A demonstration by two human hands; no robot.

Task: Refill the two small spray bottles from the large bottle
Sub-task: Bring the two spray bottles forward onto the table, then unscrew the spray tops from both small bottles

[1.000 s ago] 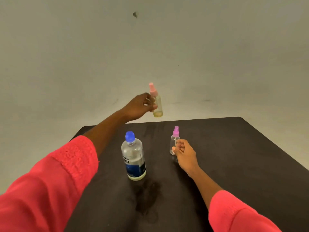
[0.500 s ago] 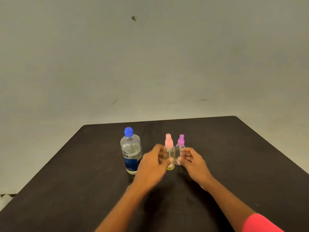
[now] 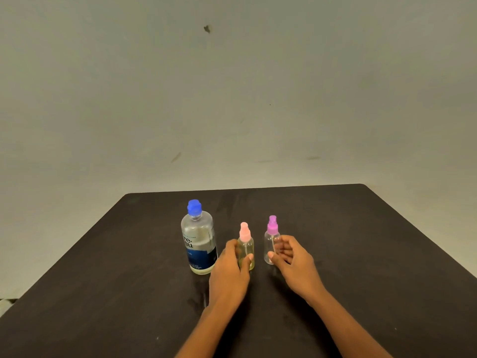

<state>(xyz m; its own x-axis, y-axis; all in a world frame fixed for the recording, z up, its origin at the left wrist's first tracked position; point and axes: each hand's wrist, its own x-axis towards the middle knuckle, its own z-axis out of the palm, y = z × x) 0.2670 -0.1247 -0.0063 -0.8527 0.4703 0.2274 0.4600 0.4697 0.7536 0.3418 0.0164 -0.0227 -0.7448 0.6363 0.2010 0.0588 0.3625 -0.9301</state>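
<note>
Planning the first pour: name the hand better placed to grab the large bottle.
Left. The left hand sits right beside the large bottle, holding the pink-capped spray bottle; the right hand is farther off.

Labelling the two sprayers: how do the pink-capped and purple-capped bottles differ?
The pink-capped bottle looks yellowish; the purple-capped bottle looks clear. Pink-capped sits nearer the large bottle, at the left hand; purple-capped sits at the right hand. Both stand upright, capped, on the table.

One large bottle (image 3: 199,244), two small spray bottles (image 3: 246,250) (image 3: 271,241), two hands (image 3: 229,273) (image 3: 294,264), one table (image 3: 361,254).
</note>
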